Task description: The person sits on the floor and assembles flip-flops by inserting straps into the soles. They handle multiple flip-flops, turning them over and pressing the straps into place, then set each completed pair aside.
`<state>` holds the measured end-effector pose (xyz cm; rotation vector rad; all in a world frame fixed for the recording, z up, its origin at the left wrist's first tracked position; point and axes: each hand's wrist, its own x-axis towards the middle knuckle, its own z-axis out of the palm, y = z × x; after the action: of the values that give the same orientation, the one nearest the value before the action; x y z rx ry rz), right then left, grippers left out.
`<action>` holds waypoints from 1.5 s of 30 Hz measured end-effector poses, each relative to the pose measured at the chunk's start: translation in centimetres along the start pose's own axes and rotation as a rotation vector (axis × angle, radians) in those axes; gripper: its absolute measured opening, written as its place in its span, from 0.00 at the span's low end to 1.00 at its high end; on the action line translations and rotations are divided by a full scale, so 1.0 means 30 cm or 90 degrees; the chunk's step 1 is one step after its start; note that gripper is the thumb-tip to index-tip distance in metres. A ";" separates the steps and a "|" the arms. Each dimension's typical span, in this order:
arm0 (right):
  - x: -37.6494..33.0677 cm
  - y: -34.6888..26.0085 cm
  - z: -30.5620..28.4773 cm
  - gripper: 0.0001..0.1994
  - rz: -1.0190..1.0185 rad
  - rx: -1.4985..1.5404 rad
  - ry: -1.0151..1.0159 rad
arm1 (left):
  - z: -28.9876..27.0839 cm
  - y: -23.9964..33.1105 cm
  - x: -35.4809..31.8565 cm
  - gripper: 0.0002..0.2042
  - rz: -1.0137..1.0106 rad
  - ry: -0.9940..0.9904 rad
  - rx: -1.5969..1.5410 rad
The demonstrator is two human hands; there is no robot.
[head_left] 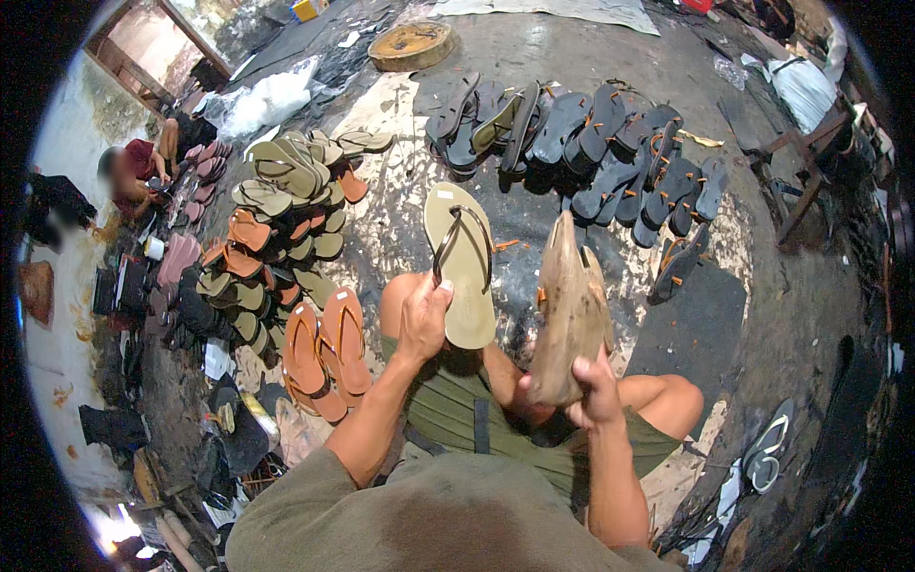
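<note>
My left hand [425, 316] grips a beige flip-flop [465, 296] by its left edge, its sole facing up and its dark, shiny thong strap fitted. A small white label sits at the toe end. In my right hand [597, 389] is a worn wooden shoe last [564, 329], held by its lower end with the narrow tip pointing away. The flip-flop and the last are apart, side by side above my lap. Left of my knee lie orange flip-flops [345, 338] with dark straps.
A heap of beige and orange flip-flops [286, 181] spreads on the left. Ahead and right are rows of black flip-flops [562, 129] with orange plugs. A round wooden block [412, 46] stands farther off. Another person [143, 176] sits at far left. A dark sheet [688, 329] lies right.
</note>
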<state>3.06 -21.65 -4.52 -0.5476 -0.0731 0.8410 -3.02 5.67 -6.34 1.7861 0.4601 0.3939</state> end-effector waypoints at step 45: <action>-0.059 0.200 0.204 0.43 -0.566 -0.776 0.094 | 0.158 0.353 0.112 0.24 -0.013 -0.101 -0.773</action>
<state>-3.93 -17.08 -1.91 -1.5589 -0.6688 -0.2213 3.32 0.95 2.79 0.6195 0.0586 0.3841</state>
